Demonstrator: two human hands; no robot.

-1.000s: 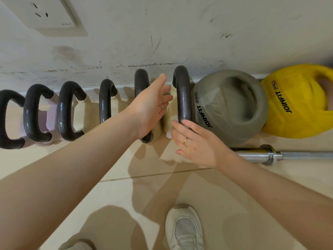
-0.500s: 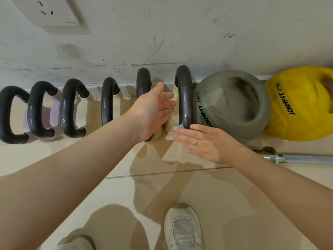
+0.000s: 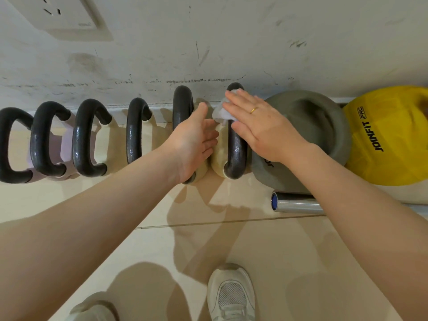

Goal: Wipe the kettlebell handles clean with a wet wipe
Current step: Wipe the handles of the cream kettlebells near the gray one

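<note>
Several kettlebells stand in a row along the wall, each with a black handle. My right hand (image 3: 261, 126) lies over the upper part of the rightmost black handle (image 3: 236, 147) and presses a white wet wipe (image 3: 221, 112) against it. My left hand (image 3: 196, 140) is open, palm turned right, fingers apart, between that handle and the neighbouring black handle (image 3: 183, 105). It holds nothing. The lower curve of the rightmost handle shows below my right hand.
A grey kettlebell (image 3: 324, 126) and a yellow JOINFIT kettlebell (image 3: 389, 140) sit to the right. A chrome barbell end (image 3: 294, 203) lies on the tiled floor. My white shoe (image 3: 231, 293) is below. A wall socket (image 3: 67, 15) is at upper left.
My right hand with the wipe has slid from the bottom of the rightmost handle up to its top. My left hand has stayed in place, open.
</note>
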